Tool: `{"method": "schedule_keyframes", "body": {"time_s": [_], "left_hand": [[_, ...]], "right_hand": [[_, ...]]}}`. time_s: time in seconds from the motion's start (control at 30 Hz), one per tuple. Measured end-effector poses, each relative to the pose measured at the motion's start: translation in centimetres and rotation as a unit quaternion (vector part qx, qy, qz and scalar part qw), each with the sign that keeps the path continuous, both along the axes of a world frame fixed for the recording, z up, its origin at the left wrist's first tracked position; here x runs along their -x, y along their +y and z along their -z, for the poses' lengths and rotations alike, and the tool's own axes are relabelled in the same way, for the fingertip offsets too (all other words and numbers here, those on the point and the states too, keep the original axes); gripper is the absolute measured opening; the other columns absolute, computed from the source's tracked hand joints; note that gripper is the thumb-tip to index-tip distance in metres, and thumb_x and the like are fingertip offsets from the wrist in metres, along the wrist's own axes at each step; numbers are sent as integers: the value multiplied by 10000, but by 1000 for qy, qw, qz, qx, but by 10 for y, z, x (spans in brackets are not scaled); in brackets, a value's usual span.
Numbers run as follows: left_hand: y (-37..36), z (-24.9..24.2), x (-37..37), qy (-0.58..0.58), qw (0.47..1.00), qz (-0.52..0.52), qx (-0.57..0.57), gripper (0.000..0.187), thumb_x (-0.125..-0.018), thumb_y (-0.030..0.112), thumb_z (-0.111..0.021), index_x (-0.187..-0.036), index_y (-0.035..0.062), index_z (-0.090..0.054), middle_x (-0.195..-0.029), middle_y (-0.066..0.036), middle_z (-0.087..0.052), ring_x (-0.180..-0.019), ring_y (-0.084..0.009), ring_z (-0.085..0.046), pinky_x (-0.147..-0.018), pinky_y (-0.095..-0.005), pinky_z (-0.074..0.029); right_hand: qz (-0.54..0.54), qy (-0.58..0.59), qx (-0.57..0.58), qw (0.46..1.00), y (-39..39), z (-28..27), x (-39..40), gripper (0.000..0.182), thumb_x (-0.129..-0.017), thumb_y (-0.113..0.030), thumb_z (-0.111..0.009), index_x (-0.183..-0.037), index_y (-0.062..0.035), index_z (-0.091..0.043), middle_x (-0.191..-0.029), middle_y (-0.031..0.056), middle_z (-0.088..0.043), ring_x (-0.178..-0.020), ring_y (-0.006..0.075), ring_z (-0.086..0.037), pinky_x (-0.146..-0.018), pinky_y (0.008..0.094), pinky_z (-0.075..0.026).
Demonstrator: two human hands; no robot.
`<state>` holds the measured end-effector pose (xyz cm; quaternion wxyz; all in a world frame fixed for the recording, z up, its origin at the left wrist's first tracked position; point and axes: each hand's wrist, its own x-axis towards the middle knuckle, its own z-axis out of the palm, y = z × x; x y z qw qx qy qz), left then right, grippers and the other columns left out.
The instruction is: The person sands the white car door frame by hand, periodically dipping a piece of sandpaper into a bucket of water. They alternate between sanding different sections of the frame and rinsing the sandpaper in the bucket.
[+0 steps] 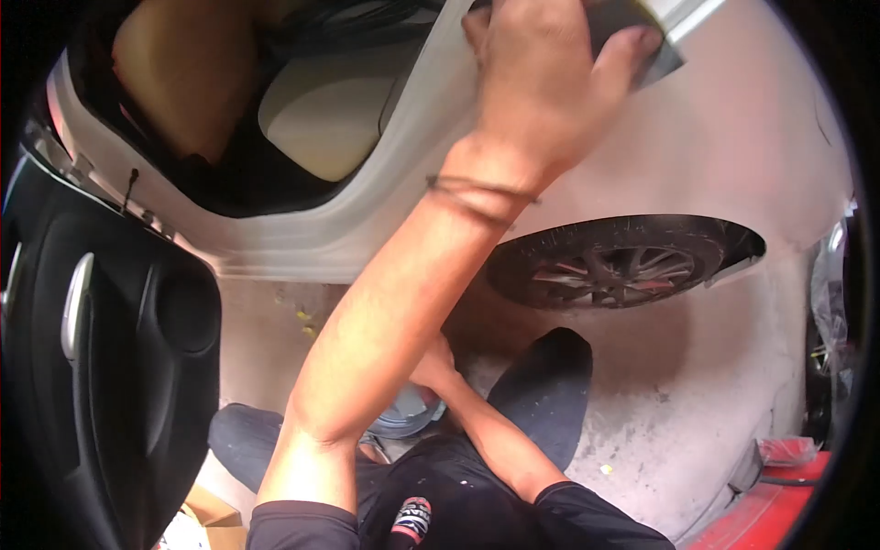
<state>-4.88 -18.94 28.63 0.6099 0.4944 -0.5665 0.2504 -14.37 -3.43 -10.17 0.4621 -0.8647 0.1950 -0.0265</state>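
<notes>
My left hand (pixel 545 87) is raised at the top of the view against the car's pale, matte body panel (pixel 733 119). Its thumb and fingers press on a dark grey sheet (pixel 665 64), which looks like sandpaper; part of it lies under the hand. Lower down, my right hand (pixel 435 365) is over or beside a bluish bucket (pixel 403 417) between my legs. My left forearm crosses in front of that hand and hides its fingers, so what it holds, if anything, does not show.
An open black door (pixel 119 348) with a silver handle stands at left, beside the door opening with a light seat (pixel 321 119). Below the panel is a wheel (pixel 605 270). Red bodywork (pixel 765 513) lies at lower right, a cardboard box (pixel 211 513) at lower left.
</notes>
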Motion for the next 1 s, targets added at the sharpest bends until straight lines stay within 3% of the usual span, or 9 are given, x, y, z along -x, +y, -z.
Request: {"method": "schedule_keyframes", "body": {"time_s": [0.13, 0.2, 0.3, 0.4, 0.47, 0.57, 0.73, 0.8, 1.0], "left_hand": [[49, 96, -22, 79, 993, -54, -63, 244, -935, 139, -831, -1054, -5, -674, -938, -149, -756, -841, -257, -736, -763, -370, -562], [79, 140, -26, 183, 973, -55, -125, 372, -829, 269, -867, -1049, 64, -649, -993, -131, -695, -943, -375, -671, -926, -488, -440], [76, 126, -32, 96, 992, -51, -67, 238, -886, 135, -843, -977, 11, -662, -875, -128, -694, -807, -258, -688, -745, -398, -541], [11, 47, -16, 0, 996, -74, 55, 274, -814, 204, -851, -925, 22, -678, -898, -182, -694, -799, -430, -657, -778, -526, -514], [-17, 5, 9, -2, 984, -145, 105, 363, -847, 246, -813, -1108, 30, -684, -1084, -180, -718, -1086, -394, -688, -991, -570, -442], [-16, 11, 12, 31, 992, -121, 34, 343, -966, 235, -806, -1097, -22, -620, -1051, -264, -681, -1035, -470, -665, -915, -548, -492], [78, 156, -46, 45, 995, -52, -71, 327, -838, 45, -821, -1092, 39, -614, -922, -96, -605, -809, -264, -593, -754, -407, -503], [120, 213, -54, 142, 980, -70, -121, 312, -838, 45, -836, -1074, 46, -631, -957, -99, -633, -882, -283, -624, -805, -432, -498], [29, 76, -25, 31, 999, 1, -40, 291, -844, 167, -846, -1024, 53, -647, -977, -153, -671, -916, -381, -635, -864, -498, -458]], "right_hand": [[-20, -17, 35, 999, 2, 13, -5, 833, -819, -216, -761, -1589, -60, -483, -1548, 242, -528, -1341, 462, -581, -1124, 578, -519], [-35, 0, 58, 998, 5, 25, -4, 856, -815, -223, -770, -1600, -62, -469, -1550, 239, -525, -1330, 461, -584, -1121, 582, -520], [-10, -88, 138, 987, 5, 31, -11, 849, -815, -234, -785, -1593, -73, -484, -1526, 250, -538, -1301, 467, -594, -1081, 581, -532], [-1, -100, 78, 992, 2, -47, -23, 674, -829, -226, -792, -1455, -41, -621, -1380, 266, -637, -1268, 432, -626, -1048, 560, -535], [39, 35, -220, 974, -17, -141, 14, 425, -862, -306, -859, -1130, 9, -758, -895, 210, -746, -840, 343, -751, -820, 516, -600], [24, 28, -128, 991, -11, -74, 24, 513, -848, -289, -836, -1252, -10, -688, -1096, 225, -658, -982, 379, -695, -894, 535, -580], [-11, -44, 96, 994, 5, 20, -9, 812, -813, -249, -777, -1556, -57, -513, -1597, 261, -438, -1336, 471, -553, -1079, 581, -530], [6, -63, 157, 986, 9, 31, -9, 799, -804, -323, -782, -1518, -55, -542, -1509, 247, -543, -1395, 426, -554, -1117, 573, -500], [-5, -45, 146, 988, 9, 10, -4, 829, -789, -296, -777, -1546, -66, -529, -1521, 259, -514, -1368, 475, -539, -1128, 592, -491]]}}
